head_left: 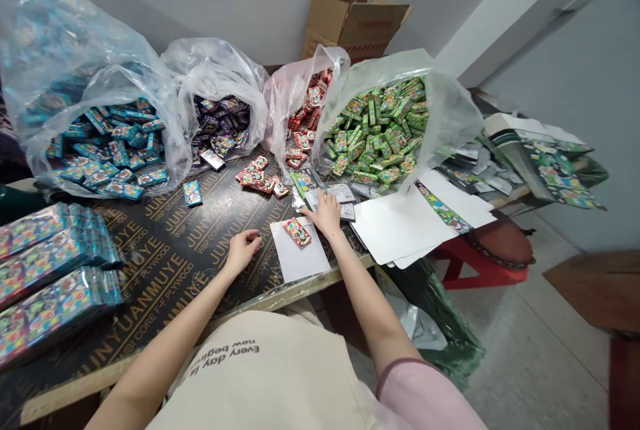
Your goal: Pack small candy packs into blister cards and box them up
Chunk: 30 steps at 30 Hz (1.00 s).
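My right hand [326, 217] reaches forward, thumb and fingers closed about the near end of a flat green printed packet [304, 182]. Under and beside that packet lie more flat packets [346, 202], pale label side up. My left hand [243, 253] is loosely curled just above the table, with nothing visible in its fingers. Between the hands, a white card [295, 260] in what looks like a clear sleeve lies at the table edge. A small red printed box [297, 233] rests on it. Beyond are several loose red boxes [257, 175] and one blue box [192, 193].
Along the back stand clear bags of small blue [117, 150], purple [225, 120], red [313, 100] and green boxes [383, 123]. Wrapped blue packs [55, 270] are stacked at left. White sheets [390, 223] overhang the right edge, near a red stool [493, 250]. A carton [370, 23] stands behind.
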### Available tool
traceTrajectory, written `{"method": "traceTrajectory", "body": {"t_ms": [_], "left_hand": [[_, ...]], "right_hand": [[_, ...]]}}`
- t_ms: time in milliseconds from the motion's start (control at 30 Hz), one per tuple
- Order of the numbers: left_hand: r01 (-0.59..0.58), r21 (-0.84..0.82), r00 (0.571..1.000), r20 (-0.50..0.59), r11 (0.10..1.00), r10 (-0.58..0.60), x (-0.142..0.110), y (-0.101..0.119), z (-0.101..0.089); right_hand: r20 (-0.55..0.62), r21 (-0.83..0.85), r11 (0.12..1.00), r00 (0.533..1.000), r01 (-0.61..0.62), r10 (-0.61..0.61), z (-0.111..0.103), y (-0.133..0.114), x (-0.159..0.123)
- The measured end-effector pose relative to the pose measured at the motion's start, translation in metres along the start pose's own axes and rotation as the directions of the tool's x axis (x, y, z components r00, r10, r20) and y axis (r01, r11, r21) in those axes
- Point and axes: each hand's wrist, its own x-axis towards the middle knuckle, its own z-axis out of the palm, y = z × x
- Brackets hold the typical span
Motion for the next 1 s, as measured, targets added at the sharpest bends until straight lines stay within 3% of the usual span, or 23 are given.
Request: {"method": "traceTrajectory", "body": {"t_ms": [133,300,433,600,700,800,867,933,1000], "left_hand": [[-0.043,0.0,0.999,0.007,0.999,0.043,-0.006,0.002,-0.016],[-0.066,-0.015,0.997,0.029,0.998,0.066,-0.008,0.008,-0.037],[-0.065,-0.028,0.997,0.029,0.997,0.066,-0.009,0.012,-0.042],[-0.075,-0.047,0.996,0.052,0.996,0.078,-0.014,0.008,-0.047],[-0.064,-0.041,0.996,0.066,0.997,0.067,-0.016,-0.005,-0.051],[-0.057,0.0,0.995,0.08,0.998,0.057,-0.016,-0.023,-0.054],[-0.043,0.018,0.995,0.094,0.999,0.042,-0.015,-0.035,-0.054],[-0.045,0.034,0.996,0.082,0.998,0.042,-0.016,-0.044,-0.053],[-0.068,0.062,0.997,0.049,0.996,0.065,-0.018,-0.05,-0.052]], "right_hand": [[0.19,-0.141,0.988,0.981,0.06,-0.033,0.0,0.004,0.019],[0.239,-0.146,0.984,0.969,0.098,-0.061,-0.007,0.011,0.025],[0.244,-0.14,0.983,0.966,0.121,-0.084,-0.01,0.01,0.029],[0.204,-0.13,0.983,0.974,0.129,-0.101,-0.009,0.006,0.025],[0.167,-0.121,0.983,0.979,0.141,-0.12,-0.012,0.02,0.019],[-0.056,-0.085,0.996,0.998,-0.004,-0.001,-0.021,0.059,0.013],[-0.249,0.025,0.969,0.937,-0.246,0.244,-0.028,0.098,0.005],[-0.326,0.183,0.83,0.763,-0.527,0.557,-0.033,0.142,-0.007],[-0.277,0.286,0.62,0.557,-0.731,0.783,-0.036,0.182,-0.023]]}}
